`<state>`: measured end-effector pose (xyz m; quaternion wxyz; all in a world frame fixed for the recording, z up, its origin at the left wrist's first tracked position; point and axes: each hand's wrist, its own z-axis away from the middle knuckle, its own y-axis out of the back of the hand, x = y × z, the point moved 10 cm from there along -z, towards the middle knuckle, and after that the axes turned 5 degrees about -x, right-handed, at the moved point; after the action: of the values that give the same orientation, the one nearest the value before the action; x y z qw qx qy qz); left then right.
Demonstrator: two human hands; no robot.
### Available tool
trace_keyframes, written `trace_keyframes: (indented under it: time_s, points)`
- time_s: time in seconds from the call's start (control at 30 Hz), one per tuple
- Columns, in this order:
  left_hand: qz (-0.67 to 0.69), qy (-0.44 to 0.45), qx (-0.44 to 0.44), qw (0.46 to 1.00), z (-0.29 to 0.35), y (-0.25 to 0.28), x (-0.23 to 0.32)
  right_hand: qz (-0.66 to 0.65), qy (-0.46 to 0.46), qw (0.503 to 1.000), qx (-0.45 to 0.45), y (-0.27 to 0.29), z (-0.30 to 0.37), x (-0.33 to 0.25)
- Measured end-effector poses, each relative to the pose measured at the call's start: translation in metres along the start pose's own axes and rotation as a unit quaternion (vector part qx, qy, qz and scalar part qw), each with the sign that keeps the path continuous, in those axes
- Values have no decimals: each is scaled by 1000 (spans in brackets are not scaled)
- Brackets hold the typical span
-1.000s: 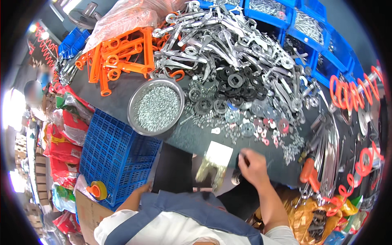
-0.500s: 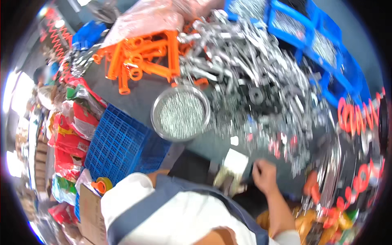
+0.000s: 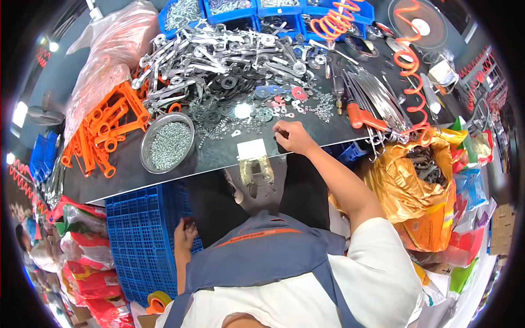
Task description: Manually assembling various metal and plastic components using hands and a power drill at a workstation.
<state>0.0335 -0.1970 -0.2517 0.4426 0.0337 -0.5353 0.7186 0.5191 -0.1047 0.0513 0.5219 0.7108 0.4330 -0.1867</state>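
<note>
My right hand (image 3: 293,136) rests at the front edge of the black worktop (image 3: 219,159), fingers curled into a loose fist; whatever is in them, if anything, is hidden. Small washers and red and silver flat pieces (image 3: 281,103) lie just beyond it. To its left a white square plate (image 3: 251,149) sits on a worn metal fixture (image 3: 257,171) at the edge. Low on the left, beside the blue plastic crate (image 3: 136,240), hangs my left hand (image 3: 186,234), its fingers bent inward. Something small and dark shows at its fingertips, too small to name.
A steel bowl of small metal pins (image 3: 170,143) stands left, near orange plastic frames (image 3: 106,128). Silver metal levers (image 3: 219,60) are heaped behind, below blue parts bins (image 3: 232,11). At right lie an orange-handled air tool (image 3: 365,117), metal rods (image 3: 377,90) and a yellow sack (image 3: 407,180).
The view has swung to the right and steadied. My left hand now shows beside the crate. My right hand stays closed near the table's front edge.
</note>
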Motion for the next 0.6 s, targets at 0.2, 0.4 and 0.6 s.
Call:
trace_keyframes:
  time_s: [0.2, 0.4, 0.6]
  points:
    - [-219, -97, 146, 960, 35, -115, 86, -25, -9, 999, 27, 2, 6, 3]
    - [-284, -187, 38, 940, 44, -222, 116, -114, -51, 978, 166, 21, 47, 26]
    - [-284, -207, -10, 936, 49, -267, 85, -18, -135, 945, 298, 112, 155, 23]
